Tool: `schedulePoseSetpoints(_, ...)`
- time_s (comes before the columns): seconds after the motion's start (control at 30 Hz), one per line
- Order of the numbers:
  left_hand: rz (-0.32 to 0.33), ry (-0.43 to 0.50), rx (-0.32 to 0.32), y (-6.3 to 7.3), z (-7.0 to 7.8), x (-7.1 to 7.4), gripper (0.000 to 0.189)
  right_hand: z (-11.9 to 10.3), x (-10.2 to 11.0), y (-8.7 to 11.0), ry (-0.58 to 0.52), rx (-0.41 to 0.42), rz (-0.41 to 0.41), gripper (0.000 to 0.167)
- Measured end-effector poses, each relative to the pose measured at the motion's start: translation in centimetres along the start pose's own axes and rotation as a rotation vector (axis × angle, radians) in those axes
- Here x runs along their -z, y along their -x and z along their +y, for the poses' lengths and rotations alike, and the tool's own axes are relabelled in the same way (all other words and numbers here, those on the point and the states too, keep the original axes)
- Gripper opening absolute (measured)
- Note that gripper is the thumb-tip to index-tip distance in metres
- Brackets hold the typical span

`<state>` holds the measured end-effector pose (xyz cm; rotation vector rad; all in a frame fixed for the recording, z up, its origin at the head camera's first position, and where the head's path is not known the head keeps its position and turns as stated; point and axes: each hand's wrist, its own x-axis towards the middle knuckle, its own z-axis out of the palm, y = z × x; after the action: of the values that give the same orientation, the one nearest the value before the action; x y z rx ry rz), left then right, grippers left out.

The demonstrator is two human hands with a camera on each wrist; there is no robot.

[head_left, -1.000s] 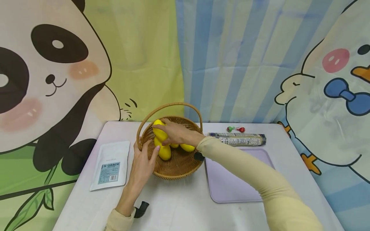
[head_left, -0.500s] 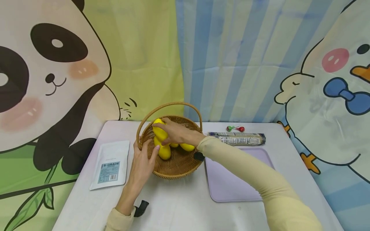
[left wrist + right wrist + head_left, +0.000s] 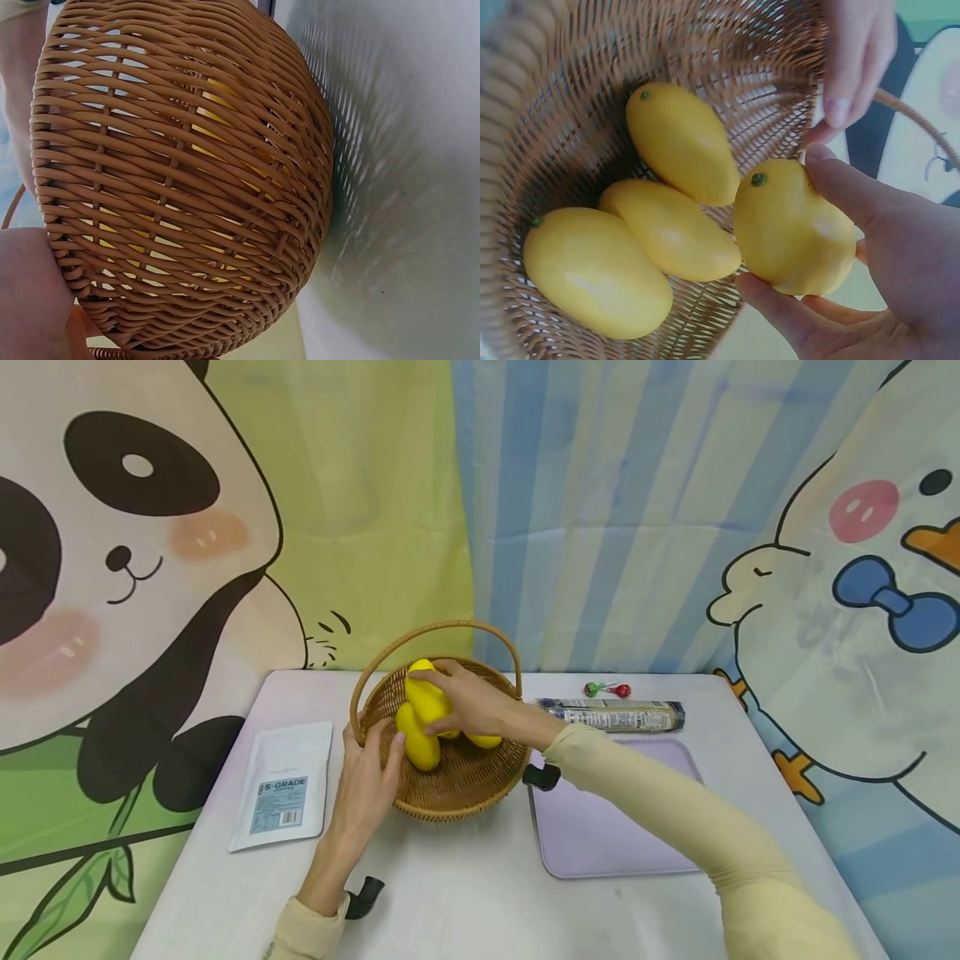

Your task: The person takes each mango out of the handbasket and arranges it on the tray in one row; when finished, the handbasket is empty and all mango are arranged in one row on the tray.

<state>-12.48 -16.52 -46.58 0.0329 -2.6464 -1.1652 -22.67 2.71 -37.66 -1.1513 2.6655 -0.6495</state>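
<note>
A brown wicker basket (image 3: 465, 797) with an arched handle stands at the middle back of the table, several yellow mangoes inside. My left hand (image 3: 367, 785) grips its left rim, thumb on the inner side; in the left wrist view the woven wall (image 3: 180, 172) covers most of the fingers. With thumb and fingers round it, my right hand (image 3: 480, 702) holds one mango (image 3: 791, 232) at the basket's left inner side. Three other mangoes lie in the basket, one (image 3: 679, 142) nearest the left hand and another (image 3: 596, 274) by the opposite wall.
Right of the basket lies a lilac tray (image 3: 600, 835), partly under the right forearm. Behind it are a long printed packet (image 3: 637, 717) and two lollipops (image 3: 607, 690). A white coffee pouch (image 3: 285, 785) lies on the left. Printed curtains hang behind the table.
My right hand has shifted slightly right with the mango, which has moved off the one below it. The left hand stays on the rim. The head view has shifted a little.
</note>
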Motion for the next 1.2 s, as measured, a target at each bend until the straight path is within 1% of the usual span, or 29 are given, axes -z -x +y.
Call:
schedulePoseSetpoints(0.27, 0.025, 0.001, -0.018, -0.3, 0.0, 0.0, 0.055, -0.2, 1.2, 3.3, -0.011, 0.015, 0.069, 0.083)
schedulePoseSetpoints(0.4, 0.030, 0.003, -0.022, -0.3, -0.1, 0.1, 0.055, -0.3, 2.1, 5.3, -0.034, 0.035, 0.113, 0.082)
schedulePoseSetpoints(0.47, 0.030, 0.005, -0.018, -0.3, -0.1, 0.1, 0.055, -0.2, 2.5, 6.3, -0.063, 0.031, 0.132, 0.082)
schedulePoseSetpoints(0.57, 0.028, 0.009, -0.011, -0.4, 0.0, 0.1, 0.054, 0.1, 3.0, 8.0, -0.106, -0.007, 0.151, 0.082)
schedulePoseSetpoints(0.67, 0.021, 0.007, -0.006, -0.4, 0.1, 0.2, 0.054, 0.7, 3.4, 9.9, -0.169, -0.068, 0.166, 0.081)
schedulePoseSetpoints(0.8, 0.009, 0.005, 0.000, -0.5, 0.0, 0.2, 0.055, 1.9, 3.6, 12.2, -0.233, -0.131, 0.215, 0.081)
schedulePoseSetpoints(1.0, 0.000, 0.008, 0.007, -0.5, -0.1, 0.0, 0.058, 3.8, 3.4, 15.0, -0.248, -0.179, 0.301, 0.085)
schedulePoseSetpoints(1.1, 0.000, 0.014, 0.004, -0.5, -0.2, -0.1, 0.058, 4.6, 3.1, 16.0, -0.245, -0.202, 0.324, 0.087)
schedulePoseSetpoints(1.2, 0.001, 0.022, 0.002, -0.5, -0.2, -0.2, 0.057, 5.2, 2.8, 16.9, -0.240, -0.239, 0.331, 0.086)
